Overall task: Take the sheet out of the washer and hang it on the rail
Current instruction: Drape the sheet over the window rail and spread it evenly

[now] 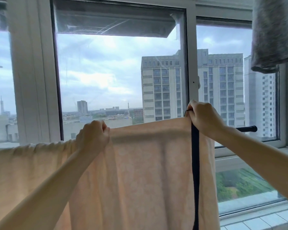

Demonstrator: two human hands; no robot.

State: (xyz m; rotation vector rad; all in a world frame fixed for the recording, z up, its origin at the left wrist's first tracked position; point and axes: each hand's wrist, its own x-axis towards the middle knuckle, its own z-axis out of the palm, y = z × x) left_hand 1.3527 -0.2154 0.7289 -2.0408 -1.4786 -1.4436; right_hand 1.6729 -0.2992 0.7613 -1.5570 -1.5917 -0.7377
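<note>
A pale peach sheet point(148, 171) hangs in front of me, draped over a dark rail point(247, 128) whose bare end sticks out to the right of the cloth. My left hand point(94, 136) grips the sheet's top edge near the middle. My right hand point(202, 117) pinches the sheet's top right corner, slightly above the rail line, together with a dark strap point(195, 163) that hangs straight down the front of the cloth. Left of my left hand the sheet is bunched in gathers along the top. The washer is not in view.
A large window with white frames point(191, 63) stands right behind the rail, with buildings and sky outside. A grey cloth point(273, 34) hangs at the upper right. A tiled sill point(259, 219) runs along the lower right.
</note>
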